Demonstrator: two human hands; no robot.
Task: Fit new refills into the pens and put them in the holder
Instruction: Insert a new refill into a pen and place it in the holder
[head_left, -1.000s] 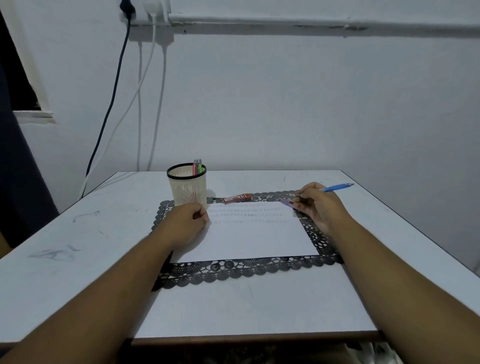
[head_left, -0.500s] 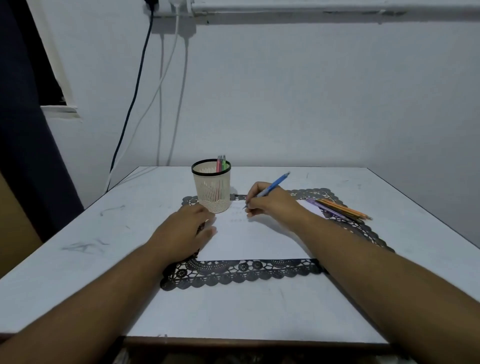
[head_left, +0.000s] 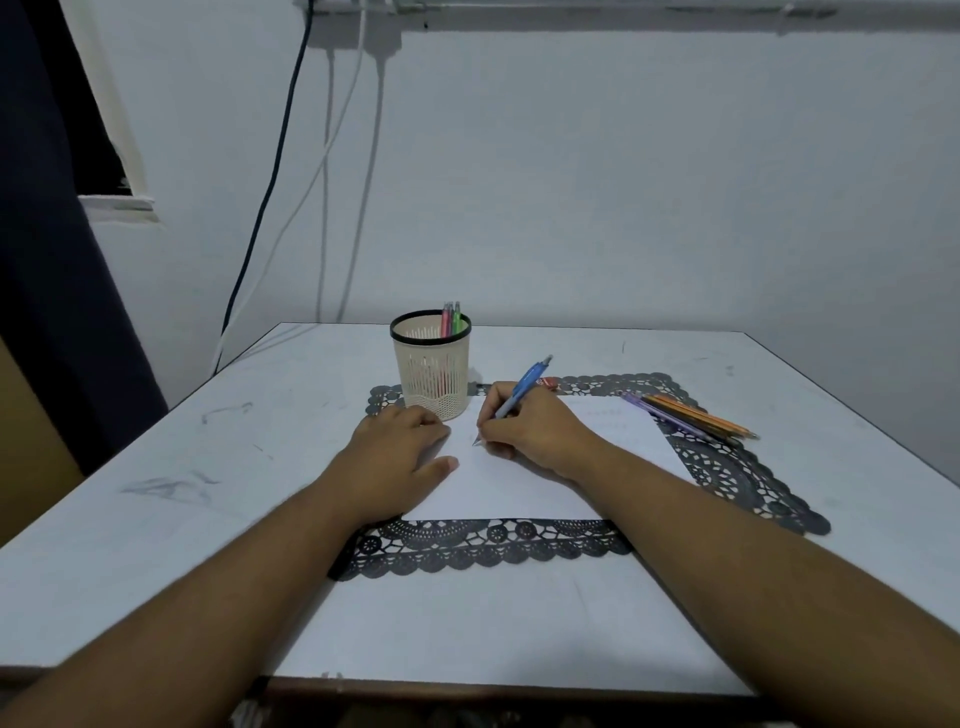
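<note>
On the white sheet of paper (head_left: 524, 483) near the table's (head_left: 260, 441) middle, the right hand (head_left: 530, 431) pinches a blue plastic click pen (head_left: 519, 397) in a writing grip, tip down on the sheet, barrel slanting up and away to the right. Just left of that grip, toward the far edge, stands the cream mesh pen holder with a black rim (head_left: 431, 364), pink and green pens already inside. Judging by this, the pen needs lifting and swinging left, tip down, into the holder. Nearer the holder, the left hand (head_left: 400, 447) rests flat on the paper, fingers relaxed, holding nothing.
</note>
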